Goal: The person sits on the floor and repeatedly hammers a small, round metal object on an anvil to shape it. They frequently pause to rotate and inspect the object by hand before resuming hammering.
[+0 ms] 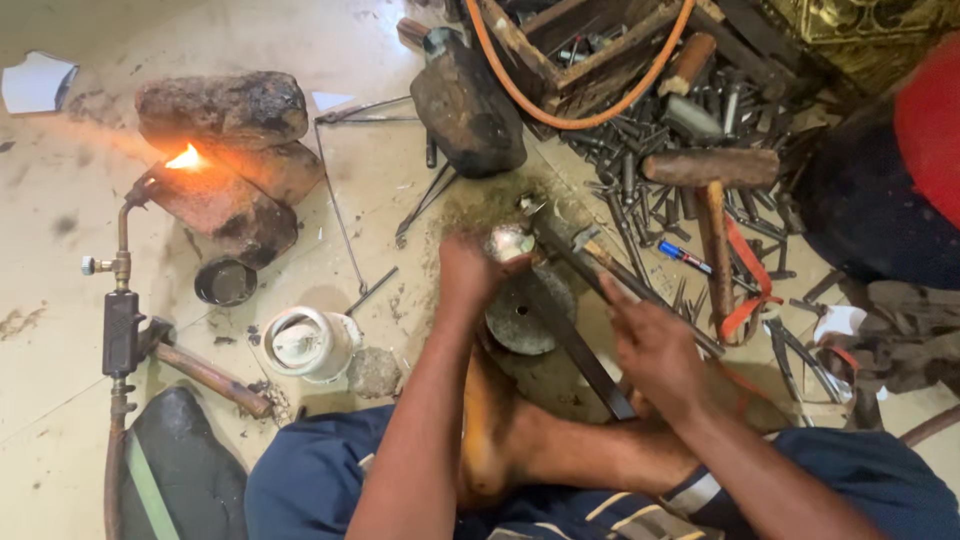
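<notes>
Dusty tiled floor, strewn with tools. Nearest, right hand (655, 345) closed around a long metal file (575, 300). Beyond, left hand (468, 272) pinching a small shiny metal piece (510, 241) over a round steel block (527, 318). Farther left, lit torch (125, 265) flaming against charred bricks (225, 150).

Both forearms reached up from the lower frame; the left hand (468, 272) was clenched at centre, the right hand (655, 345) gripped just right of it.
</notes>
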The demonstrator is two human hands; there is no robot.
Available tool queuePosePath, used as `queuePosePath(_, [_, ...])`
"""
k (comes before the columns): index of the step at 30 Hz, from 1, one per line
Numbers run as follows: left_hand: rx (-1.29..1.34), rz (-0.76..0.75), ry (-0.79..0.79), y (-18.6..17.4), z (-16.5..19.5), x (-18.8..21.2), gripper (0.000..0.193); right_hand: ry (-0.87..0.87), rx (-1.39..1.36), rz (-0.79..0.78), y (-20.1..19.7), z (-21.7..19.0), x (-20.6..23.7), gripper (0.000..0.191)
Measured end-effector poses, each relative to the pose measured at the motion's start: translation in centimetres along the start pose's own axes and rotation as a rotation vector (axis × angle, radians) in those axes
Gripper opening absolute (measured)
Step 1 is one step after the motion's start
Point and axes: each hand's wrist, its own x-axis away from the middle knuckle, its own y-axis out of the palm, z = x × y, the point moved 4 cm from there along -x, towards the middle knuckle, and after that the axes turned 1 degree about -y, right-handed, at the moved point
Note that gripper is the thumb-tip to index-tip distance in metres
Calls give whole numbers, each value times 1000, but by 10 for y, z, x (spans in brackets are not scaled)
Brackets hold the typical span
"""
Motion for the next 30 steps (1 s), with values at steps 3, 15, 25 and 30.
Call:
queuePosePath(3, [12,-30,-111,2,2,4,58,443,-109,-87,2,13,8,61])
queuePosePath(15, [-22,173,-63,9,11,16,62,295,-136,-139,8,26,15,53])
queuePosePath(25, [81,147,-117,5,-5,16,64,281,-12,-54,-2,8,-1,52])
queuePosePath(30, [242,-9,-398,7,-18,21,68,350,-83,-95,5,10,4,57])
